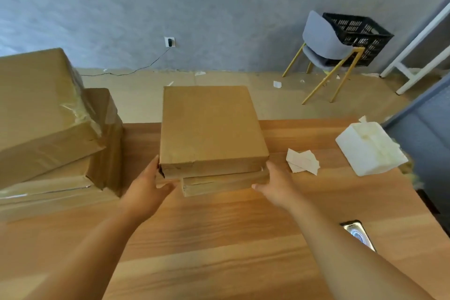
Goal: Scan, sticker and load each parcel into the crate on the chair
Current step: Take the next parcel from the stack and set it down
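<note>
Head view, hands [146,185] [276,184] gripping stacked parcels [211,129]

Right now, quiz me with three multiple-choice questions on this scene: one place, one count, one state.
1. Where is the crate? A on the table; B on the chair; C on the floor.
2. How many flat parcels are stacked? A one; B four; C two.
3. What are the left hand and right hand doing? A gripping the stack's sides; B hanging idle; C holding the phone.
Answers: 1 B, the black crate sits on the grey chair. 2 C, one parcel lies atop another. 3 A, both clasp opposite sides.
</note>
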Available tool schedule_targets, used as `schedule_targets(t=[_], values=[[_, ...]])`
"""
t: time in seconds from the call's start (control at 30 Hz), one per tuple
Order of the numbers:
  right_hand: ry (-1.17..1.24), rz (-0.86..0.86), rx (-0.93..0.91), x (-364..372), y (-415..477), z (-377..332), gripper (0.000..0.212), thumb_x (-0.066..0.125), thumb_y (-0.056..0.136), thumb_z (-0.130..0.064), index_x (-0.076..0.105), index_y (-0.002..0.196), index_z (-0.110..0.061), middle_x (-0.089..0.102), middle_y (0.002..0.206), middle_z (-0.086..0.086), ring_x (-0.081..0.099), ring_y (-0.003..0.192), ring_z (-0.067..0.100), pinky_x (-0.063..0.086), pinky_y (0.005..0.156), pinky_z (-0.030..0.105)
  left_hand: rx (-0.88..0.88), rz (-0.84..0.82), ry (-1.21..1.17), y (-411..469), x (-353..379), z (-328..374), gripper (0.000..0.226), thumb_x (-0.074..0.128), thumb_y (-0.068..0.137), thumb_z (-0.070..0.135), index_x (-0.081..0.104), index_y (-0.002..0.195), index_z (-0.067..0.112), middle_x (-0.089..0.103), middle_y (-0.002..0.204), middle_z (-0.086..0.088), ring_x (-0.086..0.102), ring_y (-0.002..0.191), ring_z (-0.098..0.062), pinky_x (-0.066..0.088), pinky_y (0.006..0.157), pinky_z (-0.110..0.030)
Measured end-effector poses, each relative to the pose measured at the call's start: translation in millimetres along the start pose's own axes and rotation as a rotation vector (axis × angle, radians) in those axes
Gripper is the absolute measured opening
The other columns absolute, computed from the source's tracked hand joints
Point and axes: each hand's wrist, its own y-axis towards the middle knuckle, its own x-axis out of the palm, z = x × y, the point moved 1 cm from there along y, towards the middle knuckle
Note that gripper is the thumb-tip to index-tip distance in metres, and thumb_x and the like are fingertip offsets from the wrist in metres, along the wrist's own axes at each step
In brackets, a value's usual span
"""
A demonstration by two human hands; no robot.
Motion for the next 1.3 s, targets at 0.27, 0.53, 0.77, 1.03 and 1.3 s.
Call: schedule_targets(t=[0.27,0.53,0.77,1.03,1.3], values=[[0.343,0.044,-0.205,-42.6,21.7,-0.3,0.098,0.079,0.077,-0.024,0.015,0.150,-0.031,0.028,0.154,-0.006,0.028,0.140,0.017,0.029,0.112,0.038,0.059,0.235,-0.177,-8.7,-6.2,46.0,0.088,0.081,0.066,0.027,0.030,0.125,0.066,0.041,0.121,0.030,0.041,0.119,-0.006,0.040,0.098,-0.037],[0.491,0.354,-0.530,-114.2,-14.4,-56.9,0.052,0.070,0.084,-0.023,0.050,0.129,-0.041,0.060,0.125,-0.008,0.057,0.110,0.004,0.050,0.092,0.031,0.271,0.350,-0.304,-31.5,-49.0,104.1,0.062,0.067,0.082,0.036,0.036,0.134,0.050,0.051,0.133,0.015,0.044,0.126,-0.007,0.042,0.100,-0.038],[0.458,0.490,-0.477,-120.3,-82.1,-68.5,0.037,0.062,0.085,-0.046,0.059,0.114,-0.022,0.062,0.111,0.003,0.063,0.094,0.012,0.051,0.066,0.023,0.282,0.362,-0.312,-81.1,-68.3,104.9,0.059,0.051,0.075,0.070,0.048,0.128,0.044,0.061,0.112,0.004,0.062,0.094,-0.010,0.048,0.073,-0.024],[0.323,0.422,-0.218,-59.2,-130.6,-6.3,0.059,0.063,0.082,-0.054,0.046,0.130,-0.024,0.059,0.099,-0.010,0.057,0.084,0.003,0.039,0.058,0.020,0.057,0.237,-0.372,-140.1,-17.3,43.8,0.078,0.060,0.065,0.068,0.038,0.135,0.039,0.064,0.092,0.010,0.063,0.082,-0.004,0.047,0.068,-0.025],[0.263,0.230,-0.006,5.5,-141.4,45.3,0.034,0.068,0.084,-0.038,0.047,0.108,-0.027,0.061,0.100,-0.010,0.060,0.081,0.007,0.043,0.056,0.025,-0.142,0.038,-0.250,-178.3,47.8,-17.6,0.085,0.068,0.076,0.051,0.013,0.140,0.049,0.057,0.095,0.006,0.064,0.079,-0.015,0.053,0.068,-0.036]])
